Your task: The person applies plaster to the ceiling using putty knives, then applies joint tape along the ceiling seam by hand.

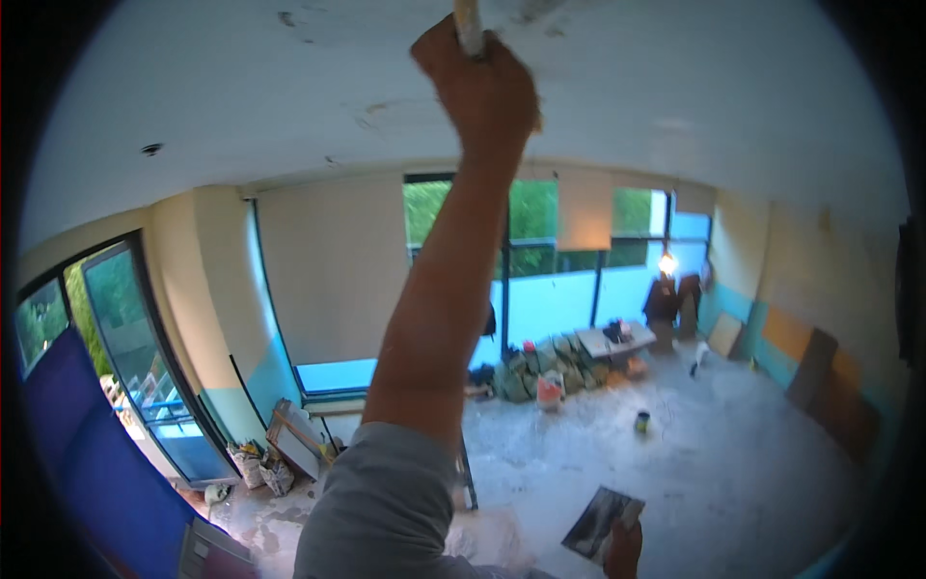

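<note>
Far L: blue sheet [101, 444], then glass door [121, 299]. Ctr: L hand [487, 92] raised up nr ceiling [251, 96], grip wrapped tight round pale handle [469, 29]; handle's upper end cut off by top edge, can't tell what's on it. Beyond, green sacks [516, 381] on floor [752, 482]. Lower R: R hand [624, 554], grip narrow on dark flat plate [594, 521], tilted, held above floor. Small tub [642, 422] on floor beyond.
</note>
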`<state>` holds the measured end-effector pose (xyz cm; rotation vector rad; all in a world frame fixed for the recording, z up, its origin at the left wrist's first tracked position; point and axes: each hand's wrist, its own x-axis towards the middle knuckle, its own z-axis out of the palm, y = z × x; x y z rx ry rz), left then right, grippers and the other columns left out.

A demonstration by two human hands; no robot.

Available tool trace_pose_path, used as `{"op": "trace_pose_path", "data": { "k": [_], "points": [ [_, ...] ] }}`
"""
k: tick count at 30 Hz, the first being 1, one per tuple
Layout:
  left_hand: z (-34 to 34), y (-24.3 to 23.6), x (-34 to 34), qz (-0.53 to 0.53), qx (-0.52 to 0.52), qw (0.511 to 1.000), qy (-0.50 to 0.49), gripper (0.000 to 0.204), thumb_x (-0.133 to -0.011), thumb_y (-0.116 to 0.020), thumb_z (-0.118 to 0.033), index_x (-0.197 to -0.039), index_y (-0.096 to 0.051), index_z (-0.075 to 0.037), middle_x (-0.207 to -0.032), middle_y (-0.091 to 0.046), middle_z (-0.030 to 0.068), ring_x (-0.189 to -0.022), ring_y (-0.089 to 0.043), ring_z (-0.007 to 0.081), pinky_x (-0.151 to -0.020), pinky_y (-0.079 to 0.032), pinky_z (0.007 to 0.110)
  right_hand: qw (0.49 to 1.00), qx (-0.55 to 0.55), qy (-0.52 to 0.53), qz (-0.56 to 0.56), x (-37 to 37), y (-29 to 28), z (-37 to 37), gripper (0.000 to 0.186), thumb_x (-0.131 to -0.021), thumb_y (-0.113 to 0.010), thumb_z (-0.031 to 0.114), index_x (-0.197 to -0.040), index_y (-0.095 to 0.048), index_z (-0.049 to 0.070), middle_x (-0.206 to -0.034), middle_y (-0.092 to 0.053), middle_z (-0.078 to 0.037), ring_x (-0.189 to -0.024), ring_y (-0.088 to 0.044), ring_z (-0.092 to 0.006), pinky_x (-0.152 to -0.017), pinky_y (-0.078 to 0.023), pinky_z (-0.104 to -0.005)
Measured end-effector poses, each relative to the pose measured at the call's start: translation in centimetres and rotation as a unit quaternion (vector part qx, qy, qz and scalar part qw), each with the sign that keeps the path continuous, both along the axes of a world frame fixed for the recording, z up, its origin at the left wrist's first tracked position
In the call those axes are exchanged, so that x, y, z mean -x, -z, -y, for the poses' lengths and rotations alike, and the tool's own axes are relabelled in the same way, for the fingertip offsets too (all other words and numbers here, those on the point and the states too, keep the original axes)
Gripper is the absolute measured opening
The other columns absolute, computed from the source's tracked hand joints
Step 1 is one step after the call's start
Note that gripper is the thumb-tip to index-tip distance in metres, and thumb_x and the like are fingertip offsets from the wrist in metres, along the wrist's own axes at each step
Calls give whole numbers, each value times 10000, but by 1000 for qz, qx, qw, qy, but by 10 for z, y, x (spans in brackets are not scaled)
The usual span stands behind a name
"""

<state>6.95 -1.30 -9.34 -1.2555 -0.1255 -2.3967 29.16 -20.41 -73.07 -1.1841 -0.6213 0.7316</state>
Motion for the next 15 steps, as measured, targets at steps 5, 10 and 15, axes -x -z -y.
{"op": "trace_pose_path", "data": {
  "k": [5, 10, 15],
  "points": [
    [0, 174, 2, -188, 224, 907, 303, 421, -858, -691, -167, -1193, -533, 34, -1127, -645, 149, -1025, -617, 196, -881, -478, 334, 993, 74, -4, -94, 2, -21, 7, 408, -956, -570, 297, -1242, -556, 6, -969, -618, -80, -839, -590, -186, -756, -498, -353],
    [-21, 372, -16, -290, 615, 636, 364, 363, -920, -611, -245, -1182, -584, 4, -1037, -675, 132, -905, -639, 187, -850, -481, 326, 896, -77, -152, -410, 9, -37, -8, 420, -985, -536, 256, -1310, -484, -4, -1154, -609, -140, -1035, -636, -263, -895, -540, -428],
    [-36, 551, -32, -338, 722, 340, 499, 386, -957, -592, -353, -1162, -609, -26, -973, -641, 36, -842, -602, 133, -768, -494, 302, 856, -44, -265, -441, 5, -45, -27, 429, -994, -525, 274, -1324, -463, 6, -1190, -605, -143, -1049, -640, -263, -888, -551, -433]
  ]
}}
